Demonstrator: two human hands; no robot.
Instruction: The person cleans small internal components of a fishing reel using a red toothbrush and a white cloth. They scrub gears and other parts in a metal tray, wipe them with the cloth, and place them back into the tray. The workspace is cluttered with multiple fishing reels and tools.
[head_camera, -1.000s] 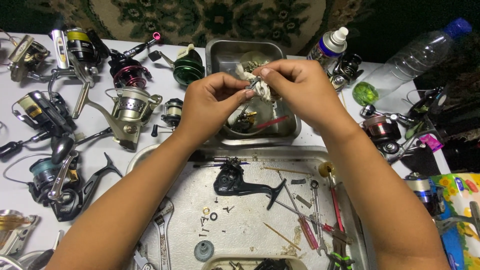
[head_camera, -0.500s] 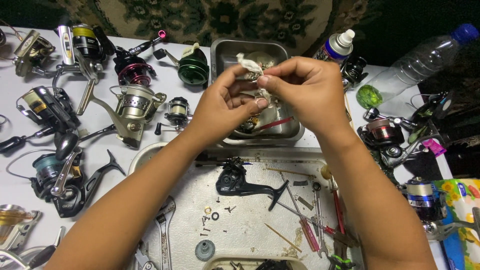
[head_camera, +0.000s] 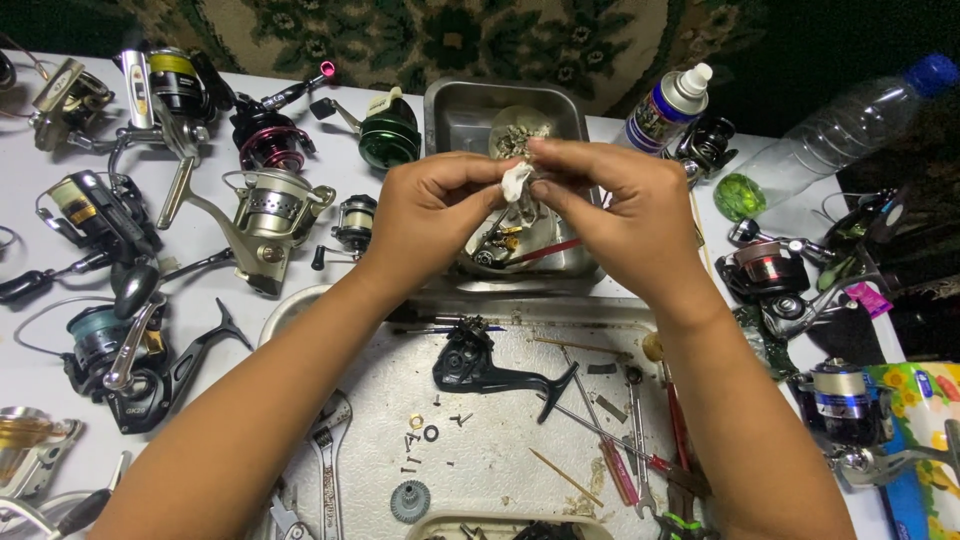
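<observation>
I look down on a white table (head_camera: 40, 385) crowded with fishing gear, with a dark green patterned carpet (head_camera: 450, 40) beyond its far edge. A scuffed, grimy metal tray (head_camera: 520, 440) lies nearest me, strewn with a black reel body with its handle arm (head_camera: 480, 368), a small grey gear (head_camera: 409, 498), loose washers and screws, thin sticks, red-handled screwdrivers (head_camera: 675, 440) and a steel adjustable wrench (head_camera: 328, 455) at its left rim.

Behind it sits a deep rectangular steel pan (head_camera: 455, 110) holding a jumble of small metal parts, some brass-coloured, and a red-handled tool.

My left hand (head_camera: 425, 215) and right hand (head_camera: 630, 215) meet over that pan. The fingers (head_camera: 495, 185) of both are pinched narrow on one small white piece (head_camera: 517, 182), soft-looking like a scrap of cloth or tissue, held above the pan's parts; I cannot tell whether it wraps something.

Left of the pan stand spinning reels: a silver one (head_camera: 270, 215), a dark green one (head_camera: 388, 135), a black and magenta one (head_camera: 265, 140), a black and yellow one (head_camera: 95, 210), and a teal one (head_camera: 105, 345).

To the right are a white-capped spray can (head_camera: 665, 108), a clear plastic bottle with blue cap (head_camera: 850, 115) lying on its side, a round green object (head_camera: 740, 195) and more reels (head_camera: 765, 270).
</observation>
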